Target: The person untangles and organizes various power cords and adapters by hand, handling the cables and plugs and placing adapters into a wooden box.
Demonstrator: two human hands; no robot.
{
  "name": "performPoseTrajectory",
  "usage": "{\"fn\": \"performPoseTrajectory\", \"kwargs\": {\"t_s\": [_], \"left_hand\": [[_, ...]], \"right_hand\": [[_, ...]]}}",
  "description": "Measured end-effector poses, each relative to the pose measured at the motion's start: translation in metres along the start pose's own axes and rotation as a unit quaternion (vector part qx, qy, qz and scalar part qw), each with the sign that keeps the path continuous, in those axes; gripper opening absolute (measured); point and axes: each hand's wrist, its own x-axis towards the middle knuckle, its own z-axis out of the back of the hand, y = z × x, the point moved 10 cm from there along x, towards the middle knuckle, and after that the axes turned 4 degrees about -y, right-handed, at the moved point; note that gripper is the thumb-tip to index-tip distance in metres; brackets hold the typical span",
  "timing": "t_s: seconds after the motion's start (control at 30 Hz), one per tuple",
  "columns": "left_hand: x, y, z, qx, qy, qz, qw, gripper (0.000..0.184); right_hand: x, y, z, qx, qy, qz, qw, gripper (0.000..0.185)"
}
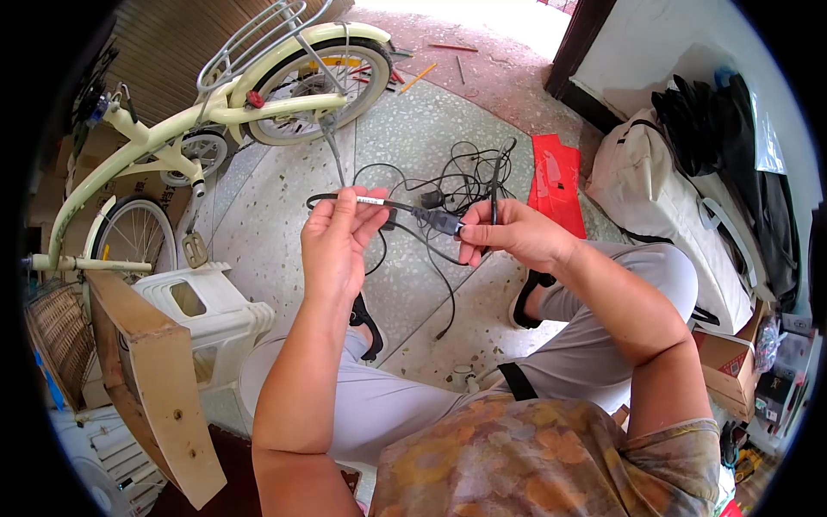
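Note:
Between my hands, above the floor, stretches a black cable (pixel 401 206) with a white label near its left part. My left hand (pixel 349 215) pinches the cable by that label, where it bends into a loop. A dark connector (pixel 439 221) at the cable's end is gripped by the fingers of my right hand (pixel 508 234). Another dark strand passes upward by my right hand; whether it belongs to the same cable I cannot tell. Below and beyond my hands, a tangle of black cables (pixel 461 177) lies on the floor, one thin end reaching toward my feet.
Red paper sheets (pixel 558 181) lie right of the tangle. A cream bicycle (pixel 233 112) stands at the left, near a white plastic stool (pixel 202 302) and a wooden piece (pixel 164 379). A large white bag (pixel 659 207) leans at the right. Pencils (pixel 419 78) lie scattered near the doorway.

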Motion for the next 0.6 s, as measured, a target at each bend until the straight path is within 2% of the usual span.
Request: {"fn": "performPoseTrajectory", "kwargs": {"t_s": [0.2, 0.3, 0.33, 0.43, 0.5, 0.57, 0.6], "left_hand": [[0.006, -0.009, 0.006, -0.013, 0.001, 0.008, 1.000, 0.019], [0.011, -0.010, 0.012, 0.027, 0.019, 0.029, 0.999, 0.020], [0.011, -0.012, 0.012, 0.026, 0.018, 0.030, 0.999, 0.020], [0.008, -0.025, 0.010, 0.044, 0.027, 0.008, 0.999, 0.022], [0.008, -0.050, 0.016, 0.051, 0.011, -0.076, 0.996, 0.022], [0.005, -0.069, 0.022, 0.049, -0.024, -0.092, 0.994, 0.023], [0.005, -0.079, 0.025, 0.014, -0.008, -0.102, 0.995, 0.024]], "right_hand": [[-0.002, 0.000, 0.021, -0.002, -0.046, -0.005, 0.999, 0.012], [0.000, 0.001, 0.037, -0.033, -0.042, -0.008, 0.999, 0.012], [0.000, 0.004, 0.050, -0.060, -0.070, -0.005, 0.996, 0.012], [-0.005, 0.015, 0.080, -0.126, -0.130, -0.007, 0.983, 0.015], [-0.014, 0.020, 0.109, -0.127, -0.219, -0.012, 0.967, 0.015], [-0.016, 0.018, 0.126, -0.110, -0.238, -0.012, 0.965, 0.015], [-0.017, 0.020, 0.133, -0.024, -0.254, 0.013, 0.967, 0.016]]}}
